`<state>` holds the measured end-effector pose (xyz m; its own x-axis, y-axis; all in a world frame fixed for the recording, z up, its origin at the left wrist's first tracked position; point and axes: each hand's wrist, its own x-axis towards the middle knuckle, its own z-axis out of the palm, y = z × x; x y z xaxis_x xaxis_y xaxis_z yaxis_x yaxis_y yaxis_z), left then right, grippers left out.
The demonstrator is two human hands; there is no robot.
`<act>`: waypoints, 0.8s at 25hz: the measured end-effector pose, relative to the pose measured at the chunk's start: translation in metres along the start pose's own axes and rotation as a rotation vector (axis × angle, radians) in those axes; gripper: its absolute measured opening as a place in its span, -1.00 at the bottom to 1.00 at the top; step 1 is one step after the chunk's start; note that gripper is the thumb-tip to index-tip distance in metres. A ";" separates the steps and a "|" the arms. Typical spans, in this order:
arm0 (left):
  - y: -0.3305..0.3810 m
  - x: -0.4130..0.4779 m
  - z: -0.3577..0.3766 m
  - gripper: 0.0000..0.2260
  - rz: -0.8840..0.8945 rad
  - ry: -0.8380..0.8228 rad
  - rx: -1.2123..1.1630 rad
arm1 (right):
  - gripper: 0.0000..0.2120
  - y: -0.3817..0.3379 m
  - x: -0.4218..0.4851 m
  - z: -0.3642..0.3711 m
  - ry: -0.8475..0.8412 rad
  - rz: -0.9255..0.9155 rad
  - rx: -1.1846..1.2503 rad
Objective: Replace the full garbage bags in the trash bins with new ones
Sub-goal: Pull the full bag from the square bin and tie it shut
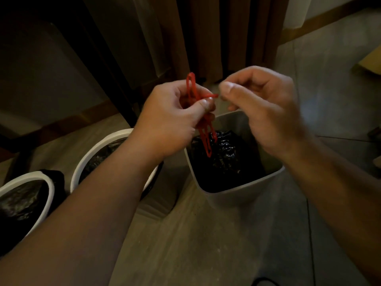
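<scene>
The left hand [173, 116] grips the red drawstring [192, 85] loops; the right hand [266, 108] pinches its loose end, above the bag [224, 159] seated in the bin [231, 195]. A slipped pinch would likely leave the tie slack, so the bag could open when lifted. Overpulling could snap the drawstring.

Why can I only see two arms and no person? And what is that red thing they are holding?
The camera sits on the person's head and looks down, so you see only their arms. The left hand grips a red string, and the right hand pinches its end. The string hangs down to the black bag inside the white bin on the floor. Two more bins, with black bags in them, stand to the left.
</scene>
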<state>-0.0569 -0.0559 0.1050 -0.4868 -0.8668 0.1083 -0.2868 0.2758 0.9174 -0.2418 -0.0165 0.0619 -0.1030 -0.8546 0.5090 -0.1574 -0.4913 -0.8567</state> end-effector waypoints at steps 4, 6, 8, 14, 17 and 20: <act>0.001 0.003 -0.001 -0.88 0.005 0.075 -0.079 | -0.40 0.047 -0.022 -0.001 -0.424 0.325 -0.588; -0.001 -0.003 0.002 -0.88 0.069 0.101 -0.102 | -0.44 0.063 -0.034 0.009 -0.520 0.261 -0.780; -0.019 -0.020 0.009 -0.80 0.054 0.210 -0.182 | -0.71 0.068 -0.034 0.013 -0.399 0.188 -0.698; -0.119 -0.103 0.048 -0.55 -0.055 -0.013 0.643 | -0.68 0.065 -0.008 -0.008 -0.080 0.342 -0.482; -0.144 -0.102 0.059 -0.60 0.001 -0.120 0.694 | -0.68 0.056 0.002 -0.016 0.002 0.367 -0.311; -0.153 -0.088 0.063 -0.84 0.076 -0.062 0.698 | -0.66 0.031 0.011 -0.024 0.099 0.324 -0.164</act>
<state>-0.0221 0.0041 -0.0691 -0.5668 -0.8150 0.1208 -0.7024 0.5546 0.4462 -0.2709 -0.0367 0.0431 -0.2663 -0.9369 0.2267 -0.2557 -0.1581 -0.9538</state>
